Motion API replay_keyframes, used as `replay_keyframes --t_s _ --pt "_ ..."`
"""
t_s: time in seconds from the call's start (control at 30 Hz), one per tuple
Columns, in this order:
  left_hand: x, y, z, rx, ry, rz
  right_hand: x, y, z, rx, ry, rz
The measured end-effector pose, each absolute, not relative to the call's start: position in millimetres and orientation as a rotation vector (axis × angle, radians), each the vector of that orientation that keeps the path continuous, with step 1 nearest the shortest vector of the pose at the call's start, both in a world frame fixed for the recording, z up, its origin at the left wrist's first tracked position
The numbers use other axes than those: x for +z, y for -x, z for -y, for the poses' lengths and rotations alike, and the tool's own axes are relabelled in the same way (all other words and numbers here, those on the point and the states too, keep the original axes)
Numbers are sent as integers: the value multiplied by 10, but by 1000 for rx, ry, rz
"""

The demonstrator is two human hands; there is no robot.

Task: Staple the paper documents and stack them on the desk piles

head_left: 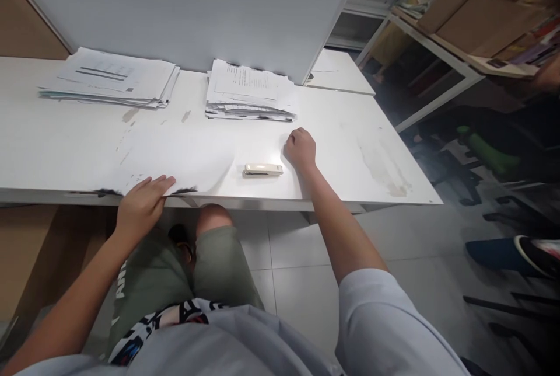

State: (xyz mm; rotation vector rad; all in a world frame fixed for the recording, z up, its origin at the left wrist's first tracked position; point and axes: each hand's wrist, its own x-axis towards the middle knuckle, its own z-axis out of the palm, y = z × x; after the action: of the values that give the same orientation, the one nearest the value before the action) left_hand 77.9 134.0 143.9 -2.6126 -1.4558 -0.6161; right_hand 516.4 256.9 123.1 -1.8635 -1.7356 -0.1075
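My left hand [144, 198] lies flat on a white sheet of paper [188, 160] at the table's front edge, fingers stretched out and close together. A few small printed marks show on the sheet beside those fingers, and its right corner curls up a little. To the right of the paper lies a cream stapler [263, 170] on its own, untouched. My right hand [301, 147] rests on the table just beyond the stapler's right end, its fingers curled into a loose fist; no object shows in it, though the palm side is hidden.
Two stacks of printed papers, a left stack [118, 78] and a right stack [251, 90], lie at the back of the white table [341, 131] before a grey panel [196, 8]. Cardboard boxes [494, 20] stand on a rack at right. Chair legs and a person's foot are lower right.
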Motion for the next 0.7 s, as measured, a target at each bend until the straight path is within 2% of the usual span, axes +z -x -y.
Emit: replay_keyframes --t_s 0.3,0.5,0.7 --pt "1478 -1133 -1233 -491 2830 1202 1227 -5170 -2582 -98 1853 1713" --pt "1372 -1491 -1110 -423 2842 1184 1215 -5190 -2623 -74 1842 1707" --pt "1525 -1981 -863 -308 2748 1321 1226 -5192 -2622 -69 1853 1701"
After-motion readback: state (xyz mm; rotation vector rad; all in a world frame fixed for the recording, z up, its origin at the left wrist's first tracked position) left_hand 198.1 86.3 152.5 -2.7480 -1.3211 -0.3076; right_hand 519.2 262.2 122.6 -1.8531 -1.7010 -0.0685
